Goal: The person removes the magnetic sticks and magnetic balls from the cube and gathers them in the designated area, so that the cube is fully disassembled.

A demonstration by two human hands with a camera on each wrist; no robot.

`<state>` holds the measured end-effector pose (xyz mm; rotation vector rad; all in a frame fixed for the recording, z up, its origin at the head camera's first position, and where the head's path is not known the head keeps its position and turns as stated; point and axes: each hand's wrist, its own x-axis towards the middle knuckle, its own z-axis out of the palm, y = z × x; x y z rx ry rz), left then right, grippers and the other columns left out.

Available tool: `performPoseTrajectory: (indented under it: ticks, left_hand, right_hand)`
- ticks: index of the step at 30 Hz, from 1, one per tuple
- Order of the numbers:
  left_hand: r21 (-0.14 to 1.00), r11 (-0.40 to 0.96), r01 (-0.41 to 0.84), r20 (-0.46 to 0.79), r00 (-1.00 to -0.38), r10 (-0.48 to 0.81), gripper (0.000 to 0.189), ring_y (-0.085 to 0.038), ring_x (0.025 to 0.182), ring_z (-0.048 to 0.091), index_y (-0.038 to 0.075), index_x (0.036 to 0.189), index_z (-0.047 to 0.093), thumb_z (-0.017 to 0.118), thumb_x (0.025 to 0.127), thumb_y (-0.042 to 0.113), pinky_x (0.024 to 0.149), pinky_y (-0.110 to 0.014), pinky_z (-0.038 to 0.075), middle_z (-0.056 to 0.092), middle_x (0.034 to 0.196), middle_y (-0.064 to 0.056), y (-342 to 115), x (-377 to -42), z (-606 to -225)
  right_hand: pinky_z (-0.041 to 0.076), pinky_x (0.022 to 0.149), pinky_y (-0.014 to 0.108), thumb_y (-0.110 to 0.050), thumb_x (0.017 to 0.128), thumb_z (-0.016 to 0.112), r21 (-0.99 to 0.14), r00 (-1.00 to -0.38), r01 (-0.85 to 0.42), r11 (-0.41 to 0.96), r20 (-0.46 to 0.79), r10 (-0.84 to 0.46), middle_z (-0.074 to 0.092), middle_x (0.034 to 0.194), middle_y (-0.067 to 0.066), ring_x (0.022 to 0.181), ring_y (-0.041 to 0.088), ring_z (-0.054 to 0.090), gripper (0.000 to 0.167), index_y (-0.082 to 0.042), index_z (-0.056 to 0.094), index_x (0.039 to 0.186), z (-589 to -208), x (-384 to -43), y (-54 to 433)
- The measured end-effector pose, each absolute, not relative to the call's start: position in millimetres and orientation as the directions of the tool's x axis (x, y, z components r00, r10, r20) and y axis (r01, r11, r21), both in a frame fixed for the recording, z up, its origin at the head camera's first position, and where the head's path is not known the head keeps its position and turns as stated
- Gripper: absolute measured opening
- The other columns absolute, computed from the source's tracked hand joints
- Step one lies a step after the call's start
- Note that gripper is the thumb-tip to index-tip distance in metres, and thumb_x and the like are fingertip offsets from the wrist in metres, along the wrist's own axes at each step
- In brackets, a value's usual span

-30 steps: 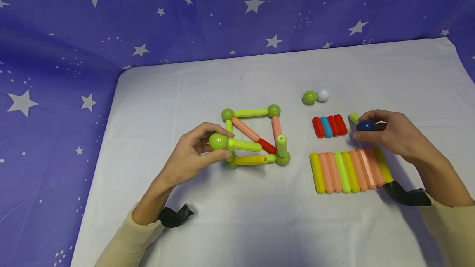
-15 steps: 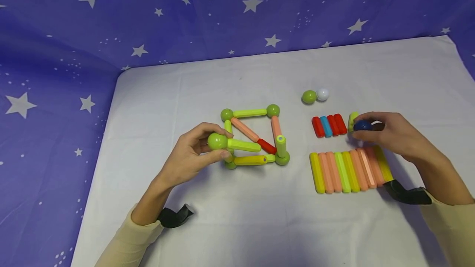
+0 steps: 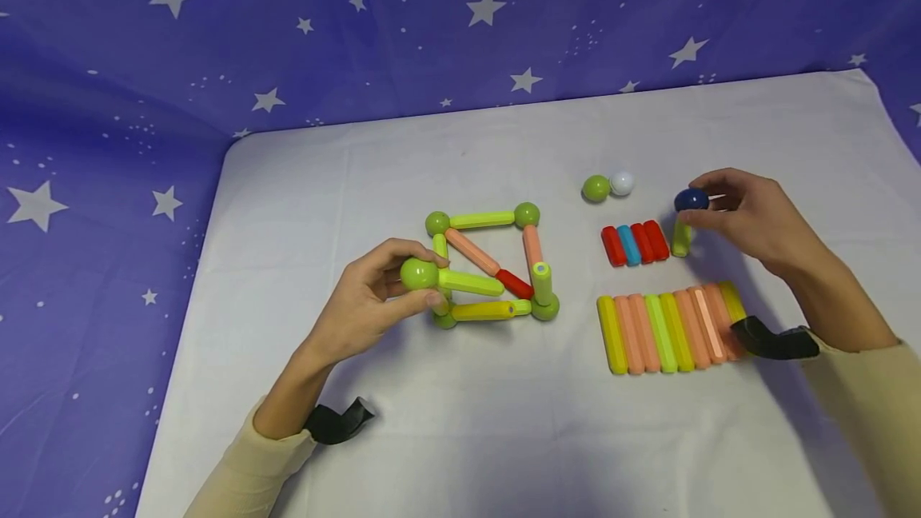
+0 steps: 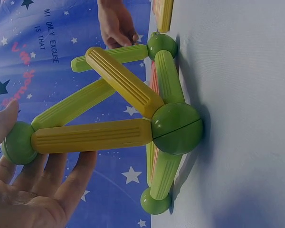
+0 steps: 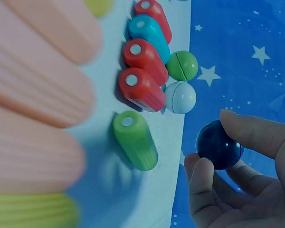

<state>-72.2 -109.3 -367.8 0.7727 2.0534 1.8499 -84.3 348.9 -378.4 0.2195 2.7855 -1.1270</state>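
My left hand (image 3: 357,302) holds a green ball (image 3: 419,272) raised above the table. From that ball a yellow stick (image 4: 92,135) slopes down to a lower green ball (image 4: 177,128), and a lime stick (image 3: 471,283) juts out to the right. Both belong to a magnetic frame of green balls and lime, pink, yellow and red sticks. At the right, my right hand (image 3: 759,222) pinches a dark blue ball (image 5: 218,145) between thumb and fingers. A short green stick (image 5: 135,140) lies on the table, apart from the blue ball in the right wrist view.
Beside the short green stick lie red sticks (image 3: 652,240) and a blue one (image 3: 629,245) in a row. A loose green ball (image 3: 596,189) and a white ball (image 3: 622,183) sit behind them. Several long sticks (image 3: 669,332) lie side by side in front. A starry curtain (image 3: 403,30) hangs behind.
The short green stick has turned from slanting to lying in line with the short red ones. My right hand has since moved away from it with the blue ball. The left hand stays put.
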Motion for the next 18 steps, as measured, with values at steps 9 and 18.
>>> performPoseTrajectory:
  ticks: [9,18]
  left_hand:
    - [0.975,0.026,0.219,0.169,-0.817,0.551,0.038,-0.025,0.095,0.065,0.001,0.119,0.059,0.073,0.085,-0.008,0.079,-0.033,0.058,0.064,0.118,-0.013,-112.2,-71.9,-368.8]
    - [0.976,0.013,0.216,0.173,-0.812,0.557,0.038,-0.025,0.095,0.066,0.000,0.119,0.058,0.073,0.085,-0.008,0.079,-0.033,0.058,0.063,0.118,-0.014,-112.6,-72.5,-369.8]
  right_hand:
    - [0.047,0.078,0.034,-0.023,0.093,0.069,-0.643,-0.969,0.182,0.744,-0.248,0.023,0.050,0.126,0.027,0.110,0.042,0.051,0.051,0.006,0.049,0.131,-378.5,-133.3,339.8]
    - [0.045,0.074,0.023,-0.012,0.093,0.066,-0.633,-0.955,0.167,0.756,-0.293,-0.035,0.049,0.126,0.031,0.107,0.042,0.050,0.048,0.010,0.048,0.131,-384.9,-151.2,333.1]
